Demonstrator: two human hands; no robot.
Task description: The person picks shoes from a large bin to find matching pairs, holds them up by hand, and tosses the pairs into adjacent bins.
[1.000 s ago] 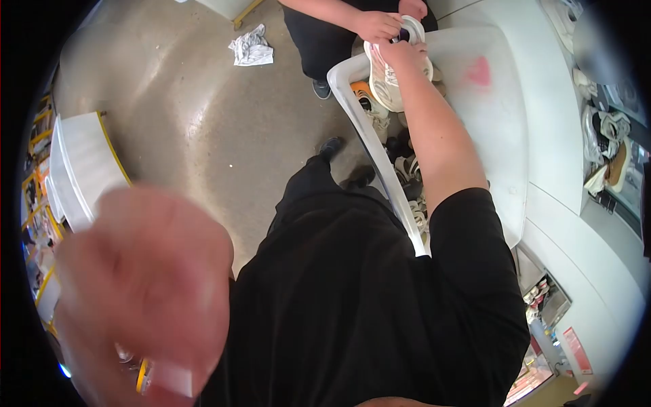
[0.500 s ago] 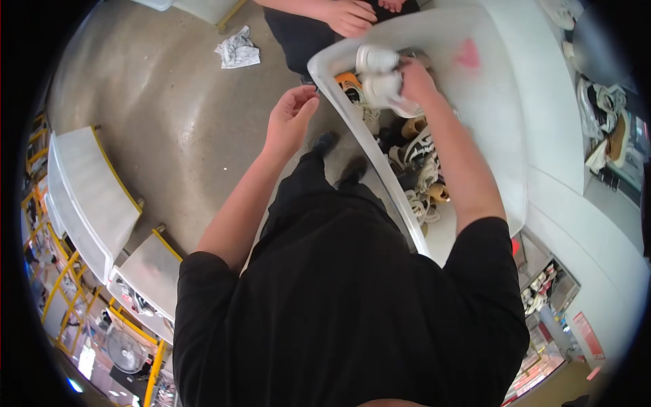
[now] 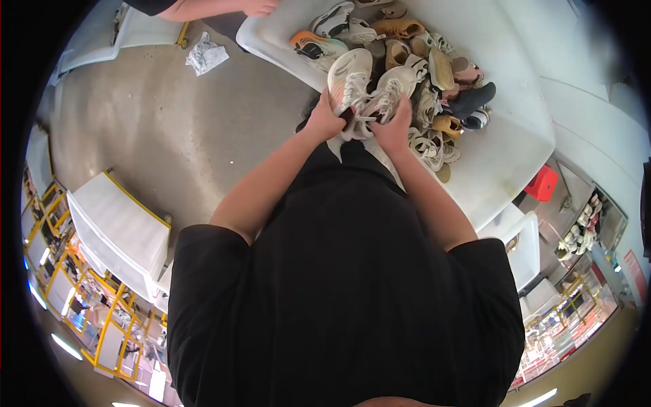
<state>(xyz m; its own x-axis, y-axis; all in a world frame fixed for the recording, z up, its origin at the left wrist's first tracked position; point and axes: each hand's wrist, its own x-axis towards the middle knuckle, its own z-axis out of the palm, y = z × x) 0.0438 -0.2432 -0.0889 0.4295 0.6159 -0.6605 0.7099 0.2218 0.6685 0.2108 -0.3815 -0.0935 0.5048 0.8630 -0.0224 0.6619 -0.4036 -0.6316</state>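
Head view: left hand (image 3: 327,119), right hand (image 3: 393,126) clamped on 2 white sneakers (image 3: 351,76) above shoe bin (image 3: 505,146)

A crumpled white cloth (image 3: 207,54) lies on the floor (image 3: 159,108).

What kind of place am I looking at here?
Probably a warehouse or workshop that sorts shoes, though I can't be sure. A big white bin holds a jumble of mixed shoes, more shoes sit over at the right, and yellow-framed racks stand beyond the bare floor.
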